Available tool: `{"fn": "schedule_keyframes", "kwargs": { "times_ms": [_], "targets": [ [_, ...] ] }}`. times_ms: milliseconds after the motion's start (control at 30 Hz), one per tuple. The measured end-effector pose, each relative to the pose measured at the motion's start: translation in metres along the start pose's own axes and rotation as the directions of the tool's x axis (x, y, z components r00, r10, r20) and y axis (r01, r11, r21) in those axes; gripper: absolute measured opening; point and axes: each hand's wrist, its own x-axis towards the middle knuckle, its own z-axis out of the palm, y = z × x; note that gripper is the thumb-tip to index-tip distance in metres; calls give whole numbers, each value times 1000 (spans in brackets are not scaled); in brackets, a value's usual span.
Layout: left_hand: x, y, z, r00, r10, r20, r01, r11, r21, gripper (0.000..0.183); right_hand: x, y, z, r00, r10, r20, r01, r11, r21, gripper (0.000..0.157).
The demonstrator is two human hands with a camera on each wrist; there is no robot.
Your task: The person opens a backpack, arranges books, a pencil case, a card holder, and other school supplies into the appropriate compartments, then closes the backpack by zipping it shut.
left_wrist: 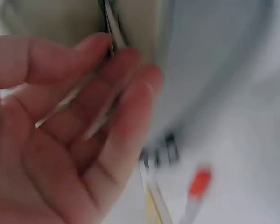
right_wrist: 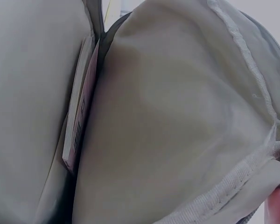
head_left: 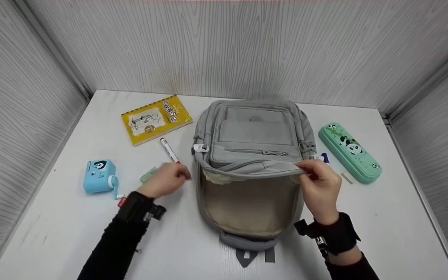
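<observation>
A grey backpack (head_left: 255,132) lies on the table with its main compartment unzipped and its beige lining showing. My right hand (head_left: 321,186) pinches the edge of its raised front panel at the right side; only fingertips (right_wrist: 277,205) show at the border of the right wrist view. Inside the bag stands a thin book (right_wrist: 79,107), its page edges and a barcode visible. My left hand (head_left: 167,181) hovers at the bag's left side, fingers loosely bent and holding nothing. In the blurred left wrist view, the left hand (left_wrist: 79,121) overlaps the bag's opening.
Left of the bag are a yellow book (head_left: 156,119), a white marker (head_left: 168,149) with red ends, a green eraser (head_left: 148,175) and a blue crank pencil sharpener (head_left: 99,177). On the right lie a green panda pencil case (head_left: 350,151), a small beige strip (head_left: 347,178) and a blue-tipped item (head_left: 324,157).
</observation>
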Motion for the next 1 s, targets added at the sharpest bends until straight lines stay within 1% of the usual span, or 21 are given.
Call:
{"fn": "schedule_keyframes", "kwargs": {
  "times_ms": [33, 67, 100, 133, 200, 233, 267, 300, 333, 367, 467, 567, 633, 767, 833, 900, 1000],
  "targets": [
    [4, -10, -13, 996, -77, -50, 79, 996, 33, 29, 0, 0, 0, 1000, 2, -1, -2, 1000, -2, 26],
    [9, -20, -24, 982, -149, -112, 155, 987, 46, 31, 0, 0, -1, 1000, 3, -1, -3, 1000, -4, 27],
    [14, -29, -34, 962, -211, -175, 223, 973, 57, 33, -1, 0, -1, 1000, 5, -2, -5, 1000, -6, 28],
    [19, -38, -43, 937, -264, -229, 284, 957, 62, 36, -1, 1, -1, 1000, 7, -3, -7, 1000, -6, 29],
    [28, -55, -56, 887, -348, -305, 385, 920, 69, 42, -1, 1, -1, 1000, 7, -1, -7, 1000, -5, 30],
    [32, -62, -60, 865, -383, -324, 427, 901, 73, 44, -1, 1, -1, 1000, 4, 0, -4, 1000, -8, 30],
    [36, -70, -62, 848, -411, -334, 461, 884, 83, 47, -1, 1, -1, 1000, 1, 2, -1, 1000, -9, 30],
    [39, -76, -63, 834, -442, -330, 493, 865, 89, 49, -1, 1, -1, 1000, -4, 1, 4, 1000, -8, 31],
    [42, -82, -63, 823, -469, -320, 521, 848, 97, 51, -1, 0, -1, 1000, -7, 2, 7, 1000, -8, 31],
    [44, -88, -62, 817, -491, -302, 540, 835, 106, 53, -1, 0, 0, 1000, -13, 2, 13, 1000, -10, 31],
    [50, -102, -57, 813, -528, -245, 569, 810, 143, 59, -1, 0, 0, 1000, -21, -1, 21, 1000, -13, 32],
    [53, -111, -51, 820, -536, -202, 570, 799, 192, 60, -2, 0, 1, 1000, -19, -5, 19, 1000, -10, 30],
    [53, -115, -47, 822, -540, -182, 570, 787, 236, 58, -2, -1, 1, 1000, -17, -3, 17, 1000, -7, 30],
    [55, -118, -44, 817, -549, -174, 575, 753, 321, 54, -3, -1, 1, 1000, -15, 12, 16, 1000, -14, 27],
    [56, -116, -45, 817, -548, -182, 575, 745, 339, 50, -3, -1, 2, 1000, -18, 14, 18, 1000, -20, 27],
    [58, -112, -45, 825, -534, -186, 563, 746, 355, 45, -2, -1, 2, 1000, -23, 9, 23, 999, -25, 27],
    [61, -106, -45, 850, -494, -182, 523, 758, 389, 37, -2, -1, 2, 1000, -25, 0, 25, 999, -28, 28]
  ]
}}
